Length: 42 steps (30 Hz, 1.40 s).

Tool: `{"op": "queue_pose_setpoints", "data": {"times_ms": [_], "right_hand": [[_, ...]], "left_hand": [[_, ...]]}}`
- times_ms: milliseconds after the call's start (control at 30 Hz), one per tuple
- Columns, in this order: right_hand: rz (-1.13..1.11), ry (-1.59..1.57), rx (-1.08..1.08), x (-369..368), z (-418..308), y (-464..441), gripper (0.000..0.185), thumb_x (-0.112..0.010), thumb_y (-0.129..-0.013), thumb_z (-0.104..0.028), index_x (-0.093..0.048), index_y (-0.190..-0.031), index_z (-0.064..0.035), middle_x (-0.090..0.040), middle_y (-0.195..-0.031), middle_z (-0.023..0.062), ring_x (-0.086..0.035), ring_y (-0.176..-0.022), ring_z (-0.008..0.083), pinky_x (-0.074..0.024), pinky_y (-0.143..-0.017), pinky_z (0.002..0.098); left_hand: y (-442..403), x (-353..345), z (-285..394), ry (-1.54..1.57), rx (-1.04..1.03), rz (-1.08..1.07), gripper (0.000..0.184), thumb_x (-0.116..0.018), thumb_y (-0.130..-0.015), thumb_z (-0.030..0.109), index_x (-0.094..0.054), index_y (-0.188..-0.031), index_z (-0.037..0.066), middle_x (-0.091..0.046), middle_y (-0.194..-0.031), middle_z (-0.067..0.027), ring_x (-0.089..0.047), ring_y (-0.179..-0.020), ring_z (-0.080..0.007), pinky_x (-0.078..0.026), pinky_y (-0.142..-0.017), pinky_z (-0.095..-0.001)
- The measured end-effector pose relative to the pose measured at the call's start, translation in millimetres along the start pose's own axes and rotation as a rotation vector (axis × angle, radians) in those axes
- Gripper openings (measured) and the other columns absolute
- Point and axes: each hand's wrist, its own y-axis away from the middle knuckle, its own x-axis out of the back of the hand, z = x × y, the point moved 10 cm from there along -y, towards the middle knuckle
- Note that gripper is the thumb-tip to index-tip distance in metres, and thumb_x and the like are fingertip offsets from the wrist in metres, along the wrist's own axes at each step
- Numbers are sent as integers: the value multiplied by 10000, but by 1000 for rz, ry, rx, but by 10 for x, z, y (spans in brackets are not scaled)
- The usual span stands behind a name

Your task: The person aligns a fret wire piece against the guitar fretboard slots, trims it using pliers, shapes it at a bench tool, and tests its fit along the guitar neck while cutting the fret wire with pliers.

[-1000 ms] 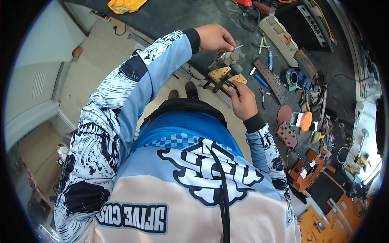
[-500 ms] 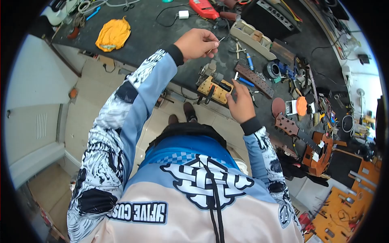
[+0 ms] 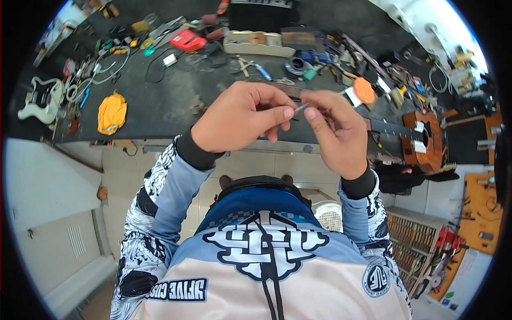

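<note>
My left hand (image 3: 234, 118) is closed, thumb and forefinger pinching one end of a thin silvery metal rod (image 3: 302, 108). Opposite it, my right hand (image 3: 340, 133) has its thumb and fingertips closed around the rod's other end. Only a short length shows between the two hands, so its exact kind is unclear. Both hands are raised over the front part of the dark workbench (image 3: 176, 104). They hide most of the perforated wooden block and the clamp behind them.
A yellow cloth (image 3: 112, 113) lies at the left. Towards the back are a red power tool (image 3: 188, 40), a pale divided tray (image 3: 258, 45) and a blue-handled tool (image 3: 263, 71). An orange disc (image 3: 364, 90) and an acoustic guitar (image 3: 425, 143) are on the right.
My right hand has left the wooden block and come up to meet my left hand at the thin rod. Both hands are nearer to me, and the head view has turned.
</note>
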Motion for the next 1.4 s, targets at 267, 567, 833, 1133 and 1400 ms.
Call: {"op": "queue_pose_setpoints", "data": {"times_ms": [267,567,833,1133,1400], "right_hand": [[255,320,-38,1845,127,967,114,-699,-837,1,-692,-951,-1,-673,-867,107,-648,-753,223,-503,-655,294],[508,-343,-854,2934,1350,2720,160,-691,-893,-138,-691,-954,10,-690,-779,38,-609,-707,76,-476,-652,222],[424,-271,-1012,3274,1711,3064,193,-674,-905,-187,-686,-950,0,-685,-775,45,-604,-719,97,-483,-679,255],[387,-236,-1097,3724,2241,2653,194,-677,-913,-177,-673,-963,11,-663,-767,17,-578,-684,66,-466,-638,228],[486,-264,-1039,4077,2954,1882,190,-665,-915,-157,-670,-970,25,-639,-762,-14,-531,-662,30,-441,-599,207]], "left_hand": [[-770,-1658,-153,-120,113,-213,191,-678,-919,145,-684,-1020,-18,-660,-801,-18,-572,-678,-58,-473,-617,-205],[-1618,-3596,-249,-636,-256,-412,99,-668,-869,47,-670,-958,4,-662,-850,-81,-636,-770,-217,-492,-679,-316],[-2016,-4215,-594,-650,-287,-661,100,-672,-858,61,-679,-956,47,-660,-871,-112,-627,-828,-299,-501,-739,-371],[-2564,-4011,-1437,93,540,-490,138,-631,-950,120,-628,-1011,-4,-642,-882,-14,-582,-817,-72,-486,-761,-232],[-3888,-3837,-1372,-169,350,-600,192,-585,-978,184,-609,-1020,-2,-610,-883,5,-552,-837,-75,-465,-793,-242]]}}
